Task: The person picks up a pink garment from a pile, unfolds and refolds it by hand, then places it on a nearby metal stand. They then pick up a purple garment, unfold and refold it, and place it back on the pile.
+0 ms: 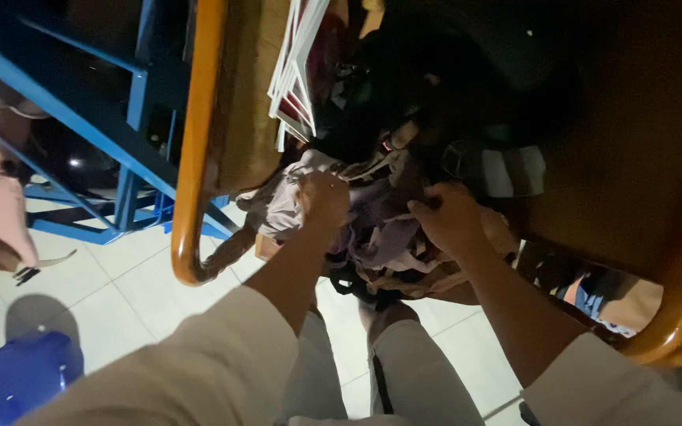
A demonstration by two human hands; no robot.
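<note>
Two hands work a heap of pale fabric pieces (372,237) lying at the near edge of a wooden worktop (633,158) with a rounded orange rim. The left hand (324,199) is clenched around a bunch of the cloth at the heap's left side; the right hand (453,219) pinches a fold at its right side, fingers (428,207) curled into the material. The cloth looks light, limp and easily creased (it will sag wherever it is not supported), so gathered bunches or edges seem the surest places to grip. Behind the heap lie dark items too dim to identify and a stack of white flat frames (297,63). A blue metal frame (132,118) stands at left over the tiled floor (120,292).
</note>
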